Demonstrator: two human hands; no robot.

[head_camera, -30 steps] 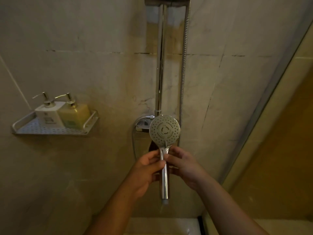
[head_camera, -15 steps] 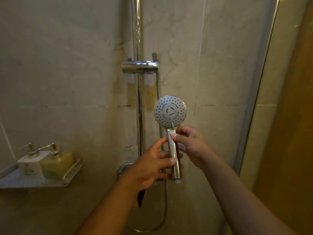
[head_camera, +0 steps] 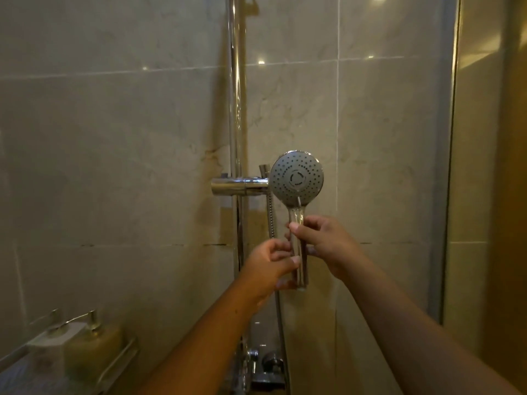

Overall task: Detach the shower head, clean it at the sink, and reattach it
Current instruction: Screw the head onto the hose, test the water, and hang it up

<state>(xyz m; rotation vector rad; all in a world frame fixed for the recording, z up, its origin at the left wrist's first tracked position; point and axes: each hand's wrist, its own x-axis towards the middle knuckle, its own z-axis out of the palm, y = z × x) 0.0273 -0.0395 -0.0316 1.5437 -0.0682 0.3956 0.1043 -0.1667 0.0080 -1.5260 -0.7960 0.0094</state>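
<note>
The left hand [head_camera: 271, 266] pinches the shower head [head_camera: 296, 178] low on its handle; the right hand [head_camera: 325, 246] wraps the handle just above. The disc stands above both grips, long axis vertical, spray face toward the camera, just right of the holder [head_camera: 239, 187] on the rail [head_camera: 236, 95].

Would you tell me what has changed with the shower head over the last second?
The shower head was lifted up to the level of the rail bracket. The left hand and right hand still grip its handle; its face still points toward the camera.

Clear room between rail [head_camera: 237, 95] (hose [head_camera: 271, 220] alongside) and, perhaps, glass panel [head_camera: 450, 166].
</note>
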